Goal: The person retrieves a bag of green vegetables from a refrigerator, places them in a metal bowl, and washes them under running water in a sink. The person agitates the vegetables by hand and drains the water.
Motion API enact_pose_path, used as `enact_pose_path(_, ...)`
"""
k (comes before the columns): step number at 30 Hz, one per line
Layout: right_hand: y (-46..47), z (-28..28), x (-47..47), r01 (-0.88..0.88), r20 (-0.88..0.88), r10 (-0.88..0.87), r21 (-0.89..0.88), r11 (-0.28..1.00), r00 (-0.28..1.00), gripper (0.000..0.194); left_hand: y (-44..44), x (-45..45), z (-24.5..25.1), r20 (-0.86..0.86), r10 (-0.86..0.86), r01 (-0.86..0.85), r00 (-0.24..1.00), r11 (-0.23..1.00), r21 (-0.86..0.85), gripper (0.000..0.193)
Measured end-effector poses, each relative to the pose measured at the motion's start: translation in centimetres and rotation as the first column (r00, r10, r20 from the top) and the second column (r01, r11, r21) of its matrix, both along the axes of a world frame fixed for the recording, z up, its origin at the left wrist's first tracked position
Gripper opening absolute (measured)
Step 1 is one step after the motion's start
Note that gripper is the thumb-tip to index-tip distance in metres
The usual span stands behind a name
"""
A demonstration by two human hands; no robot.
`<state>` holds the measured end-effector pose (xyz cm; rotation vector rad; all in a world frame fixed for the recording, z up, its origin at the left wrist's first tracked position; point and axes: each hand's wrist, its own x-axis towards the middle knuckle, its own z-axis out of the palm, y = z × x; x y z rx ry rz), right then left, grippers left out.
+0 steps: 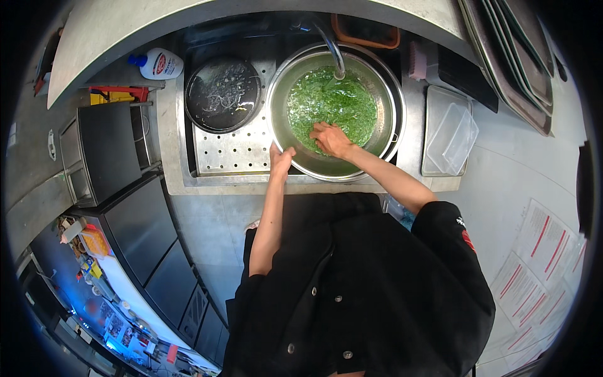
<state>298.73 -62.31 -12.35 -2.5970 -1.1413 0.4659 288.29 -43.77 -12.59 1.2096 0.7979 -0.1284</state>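
A large round metal bowl (278, 118) stands in the sink under a curved chrome faucet (335, 54). Finely chopped greens (332, 101) float in the water inside it. My left hand (281, 161) grips the bowl's rim at its lower left. My right hand (330, 140) reaches into the bowl, its curled fingertips among the greens; whether they hold any cannot be made out. Left of the bowl, a round black pan (223, 94) with water and small scraps rests on a perforated metal panel (235, 151).
A white pump bottle (162, 64) stands at the back left. On the right, a clear plastic container (453, 139) lies on a metal tray (429, 110). Several large trays (513, 70) lean at the upper right. An orange-rimmed container (365, 40) sits behind the bowl, below an overhanging shelf (226, 21).
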Motion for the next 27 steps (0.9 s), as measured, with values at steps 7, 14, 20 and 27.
enact_pose_path(7, 2.9, -0.6, -0.1, 0.004, -0.065, -0.008, -0.057, 0.998, 0.998, 0.021, 0.0, -0.5, -0.9, -0.003, -0.005, 0.005, 1.0, 0.999, 0.042, 0.045)
enact_pose_path(14, 0.2, -0.5, 1.8, 0.281, 0.001, -0.285, -0.178, 0.943, 0.958, 0.038, -0.2, -0.2, 0.4, -0.006, 0.003, -0.002, 1.0, 0.999, 0.034, 0.043)
enact_pose_path(20, -1.8, -1.2, 5.2, 0.321, -0.164, -0.371, -0.268, 0.908, 0.914, 0.036, -0.1, -0.9, -1.0, -0.022, 0.041, -0.04, 0.999, 0.999, 0.028, 0.045)
enact_pose_path(27, -3.3, -2.6, 5.5, 0.285, -0.004, -0.291, -0.191, 0.939, 0.957, 0.047, -0.2, -0.2, -0.5, 0.01, -0.004, 0.004, 1.0, 0.999, 0.044, 0.04)
